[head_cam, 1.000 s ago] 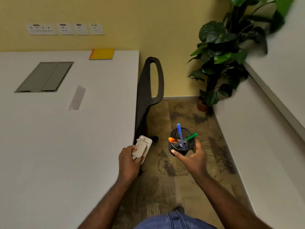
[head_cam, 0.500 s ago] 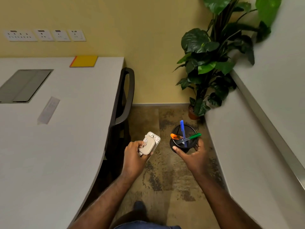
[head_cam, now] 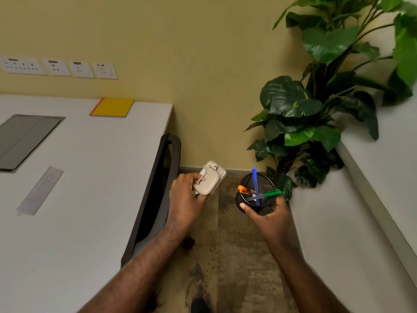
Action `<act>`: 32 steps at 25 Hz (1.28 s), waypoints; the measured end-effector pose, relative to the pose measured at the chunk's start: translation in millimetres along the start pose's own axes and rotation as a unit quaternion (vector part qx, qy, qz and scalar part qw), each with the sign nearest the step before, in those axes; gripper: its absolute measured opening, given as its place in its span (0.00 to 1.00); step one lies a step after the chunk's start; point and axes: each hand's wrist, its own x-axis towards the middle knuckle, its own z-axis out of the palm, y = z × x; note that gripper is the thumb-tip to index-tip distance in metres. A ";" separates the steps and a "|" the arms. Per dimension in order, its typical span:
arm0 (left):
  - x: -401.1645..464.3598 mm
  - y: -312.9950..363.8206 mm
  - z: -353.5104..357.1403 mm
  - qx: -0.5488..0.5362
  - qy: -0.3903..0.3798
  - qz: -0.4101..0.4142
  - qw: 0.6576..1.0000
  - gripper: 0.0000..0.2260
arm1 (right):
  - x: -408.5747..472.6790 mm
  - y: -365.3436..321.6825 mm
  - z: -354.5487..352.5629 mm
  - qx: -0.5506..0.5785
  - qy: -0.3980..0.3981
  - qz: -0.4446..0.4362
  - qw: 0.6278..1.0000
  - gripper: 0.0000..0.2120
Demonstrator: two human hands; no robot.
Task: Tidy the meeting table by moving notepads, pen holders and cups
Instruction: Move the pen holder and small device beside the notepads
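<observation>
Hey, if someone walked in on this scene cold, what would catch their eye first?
Probably the black mesh pen holder with blue, green and orange pens, gripped by the right hand over the floor. Next, the beige device in the left hand, then the yellow notepad at the table's far corner.

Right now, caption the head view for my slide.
Right hand holds black pen holder; left hand grips beige device.

A round black mesh pen holder [head_cam: 256, 197] is held upright off the table, above the floor. In it stand a blue pen [head_cam: 255, 184], upright, an orange-capped pen [head_cam: 243, 189] and a green pen [head_cam: 269, 194], both leaning. A yellow notepad [head_cam: 112, 107] with an orange spine lies flat at the table's far edge, near its far right corner.
</observation>
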 end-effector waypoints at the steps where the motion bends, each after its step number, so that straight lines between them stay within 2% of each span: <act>1: 19.2 1.6 1.0 0.011 0.007 0.010 1.000 0.19 | 18.9 -4.3 9.0 0.007 -0.003 0.001 1.000 0.35; 7: 120.0 4.4 5.4 0.024 0.048 0.007 0.999 0.21 | 128.0 -24.8 65.0 0.029 -0.019 -0.018 0.999 0.43; 11: 196.4 -3.1 10.9 0.035 0.109 -0.006 0.993 0.21 | 213.4 -36.4 113.2 0.026 -0.056 -0.050 0.997 0.39; 17: 282.9 -17.1 15.0 0.039 0.202 -0.082 0.975 0.19 | 326.9 -60.9 184.8 0.023 -0.153 -0.116 0.981 0.38; 28: 367.5 -100.4 -12.9 0.050 0.284 -0.227 0.930 0.18 | 416.4 -92.5 349.2 0.055 -0.278 -0.160 0.945 0.30; 32: 395.3 -143.6 -24.2 0.046 0.308 -0.266 0.912 0.17 | 438.9 -104.5 413.5 0.055 -0.313 -0.177 0.931 0.32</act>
